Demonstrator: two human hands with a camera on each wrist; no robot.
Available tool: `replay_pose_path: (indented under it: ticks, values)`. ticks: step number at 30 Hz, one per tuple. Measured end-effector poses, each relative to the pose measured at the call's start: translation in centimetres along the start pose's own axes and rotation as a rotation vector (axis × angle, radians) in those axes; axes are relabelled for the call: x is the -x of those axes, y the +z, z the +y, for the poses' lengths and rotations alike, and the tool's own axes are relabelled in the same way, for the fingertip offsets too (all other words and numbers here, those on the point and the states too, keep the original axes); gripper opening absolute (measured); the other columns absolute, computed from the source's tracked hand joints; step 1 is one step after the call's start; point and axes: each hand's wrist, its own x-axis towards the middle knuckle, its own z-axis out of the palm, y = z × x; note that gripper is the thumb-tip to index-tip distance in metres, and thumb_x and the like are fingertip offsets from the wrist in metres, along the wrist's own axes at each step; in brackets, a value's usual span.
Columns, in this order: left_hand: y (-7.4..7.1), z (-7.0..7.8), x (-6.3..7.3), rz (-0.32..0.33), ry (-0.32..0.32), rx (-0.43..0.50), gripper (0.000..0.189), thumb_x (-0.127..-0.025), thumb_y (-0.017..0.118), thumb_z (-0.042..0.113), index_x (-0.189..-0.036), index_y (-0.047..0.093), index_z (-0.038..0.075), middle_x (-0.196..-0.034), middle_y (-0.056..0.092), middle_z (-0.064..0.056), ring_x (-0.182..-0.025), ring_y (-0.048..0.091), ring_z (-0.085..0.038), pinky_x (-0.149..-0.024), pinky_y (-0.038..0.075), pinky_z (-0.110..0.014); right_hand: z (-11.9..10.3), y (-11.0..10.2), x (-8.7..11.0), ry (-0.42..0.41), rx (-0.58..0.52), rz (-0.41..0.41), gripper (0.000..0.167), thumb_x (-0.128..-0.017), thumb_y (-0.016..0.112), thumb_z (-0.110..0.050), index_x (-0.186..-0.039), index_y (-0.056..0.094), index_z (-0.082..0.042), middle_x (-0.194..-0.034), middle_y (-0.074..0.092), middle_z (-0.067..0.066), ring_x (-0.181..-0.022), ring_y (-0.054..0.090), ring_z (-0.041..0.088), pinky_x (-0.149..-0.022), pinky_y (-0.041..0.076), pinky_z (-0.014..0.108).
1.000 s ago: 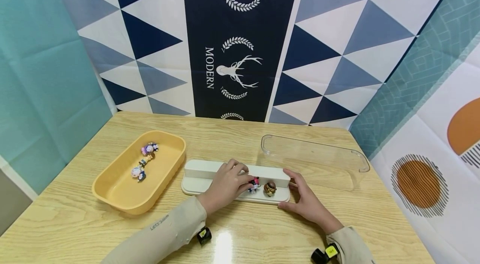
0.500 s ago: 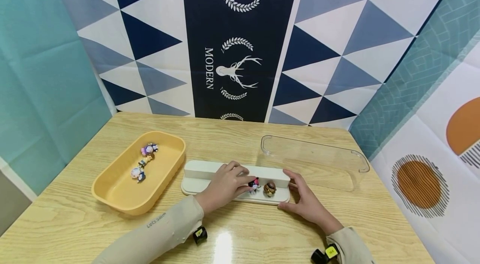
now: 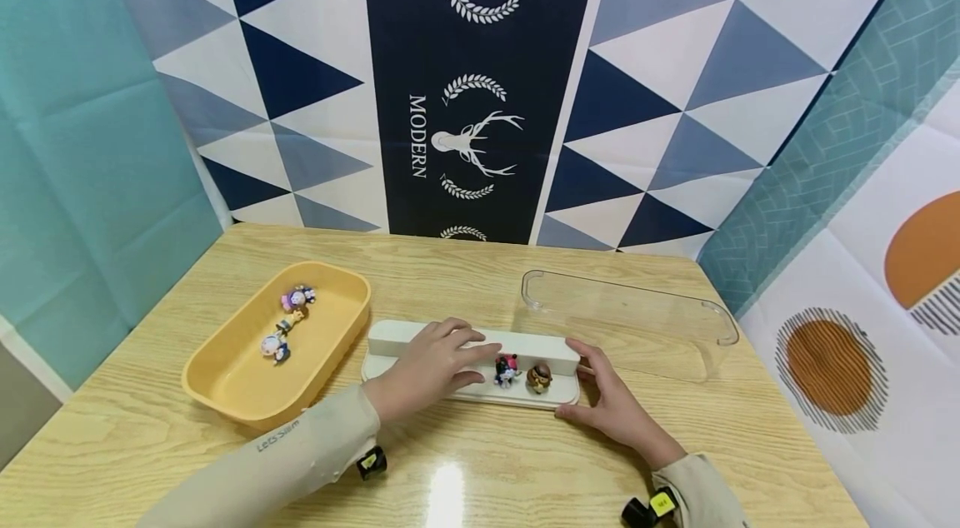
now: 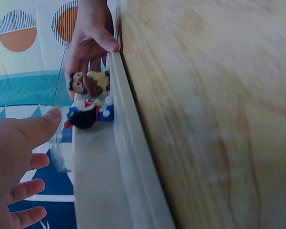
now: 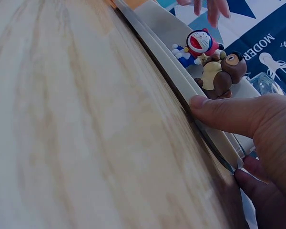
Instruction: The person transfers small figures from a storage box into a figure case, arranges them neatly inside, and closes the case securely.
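Note:
A white stepped display base [image 3: 480, 393] lies on the table, with two small figurines standing on its lower step near the right end. One is a brown figurine [image 3: 539, 378]; beside it on the left is a blue, red and white figurine [image 3: 507, 371], whose wide red mouth shows in the right wrist view. My left hand [image 3: 427, 370] hovers over the base just left of the figurines, fingers spread and holding nothing. My right hand [image 3: 611, 403] grips the base's right end, thumb [image 5: 219, 112] at the front edge and fingers behind.
A yellow tray [image 3: 225, 382] stands at the left with three figurines [image 3: 288, 322] lying in it. Behind the base at the right sits a clear plastic cover [image 3: 622, 328]. Patterned cloths [image 3: 465, 95] hang along the table's back and sides.
My left hand has let go of the blue, red and white figurine and drawn back to the left, fingers spreading. The figurine stays standing on the base. My right hand has not moved.

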Motion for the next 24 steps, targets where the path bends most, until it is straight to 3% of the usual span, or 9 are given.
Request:
replay_pose_path:
  ticks: [6, 14, 24]
  values:
    - [-1.5, -1.0, 1.0, 0.009, -0.001, -0.052, 0.048, -0.088, 0.077, 0.030, -0.133, 0.064, 0.020, -0.117, 0.067, 0.000, -0.112, 0.057, -0.022, -0.090, 0.051, -0.037, 0.0, 0.0, 0.0, 0.004, 0.008, 0.009, 0.098, -0.076, 0.087, -0.013, -0.154, 0.028, -0.012, -0.144, 0.040, 0.017, -0.129, 0.046, 0.037, -0.104, 0.040, 0.052]
    - [-3.9, -2.3, 2.3, 0.021, -0.029, -0.036, 0.052, -0.086, 0.079, 0.026, -0.135, 0.062, 0.017, -0.118, 0.067, -0.002, -0.113, 0.058, -0.025, -0.092, 0.050, -0.041, 0.1, 0.0, 0.1, 0.029, -0.002, 0.009, 0.098, -0.077, 0.087, -0.014, -0.154, 0.027, -0.011, -0.143, 0.042, 0.017, -0.130, 0.044, 0.037, -0.106, 0.039, 0.052]
    - [-5.8, -4.3, 4.2, 0.028, -0.020, -0.088, 0.057, -0.083, 0.082, 0.023, -0.135, 0.061, 0.012, -0.116, 0.067, -0.003, -0.110, 0.059, -0.025, -0.091, 0.051, -0.040, 0.3, 0.0, 0.1, 0.078, -0.042, 0.031, 0.099, -0.075, 0.088, -0.011, -0.153, 0.026, -0.006, -0.140, 0.046, 0.020, -0.128, 0.044, 0.037, -0.106, 0.041, 0.046]
